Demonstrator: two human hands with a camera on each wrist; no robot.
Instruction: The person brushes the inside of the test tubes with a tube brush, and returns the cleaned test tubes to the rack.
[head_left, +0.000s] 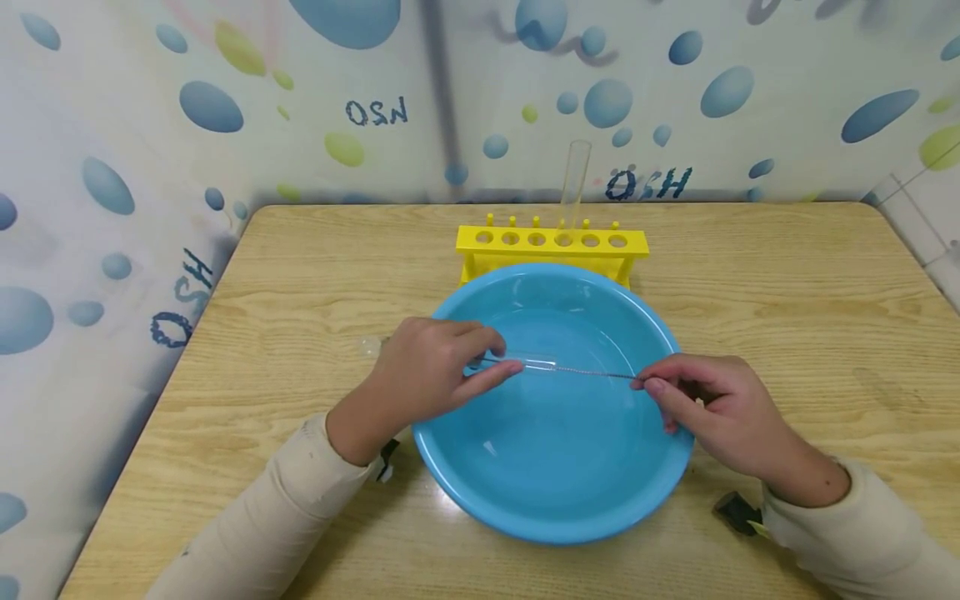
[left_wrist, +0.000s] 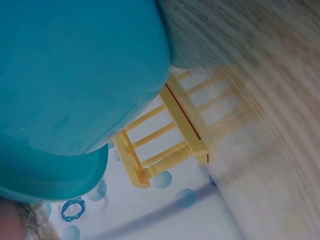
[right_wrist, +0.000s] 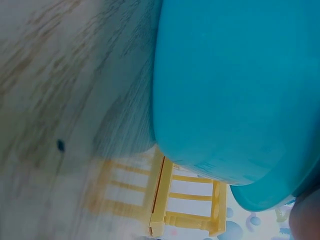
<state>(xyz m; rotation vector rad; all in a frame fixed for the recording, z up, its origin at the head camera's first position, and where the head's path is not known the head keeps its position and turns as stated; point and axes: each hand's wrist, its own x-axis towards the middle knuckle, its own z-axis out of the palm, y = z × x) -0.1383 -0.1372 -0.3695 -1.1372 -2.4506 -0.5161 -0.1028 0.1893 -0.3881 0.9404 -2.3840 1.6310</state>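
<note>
Over the blue basin [head_left: 555,467], my left hand [head_left: 427,371] holds a clear glass test tube [head_left: 538,363], its mouth towards the right. Much of the tube is hidden behind the fingers. A thin twisted-wire handle [head_left: 596,372], like that of a test tube brush, runs out of the mouth. Its right end is pinched between thumb and fingers of my right hand [head_left: 720,408], near the basin's right rim. Both wrist views show mostly the basin's outer wall [left_wrist: 75,65], with only a bit of each hand at the edge.
A yellow test tube rack [head_left: 551,240] stands just behind the basin, with one clear test tube [head_left: 575,179] upright in it. Left of my left hand shows a small clear rounded thing [head_left: 370,346]. The wooden table [head_left: 315,275] meets a patterned wall covering [head_left: 300,150] at the back.
</note>
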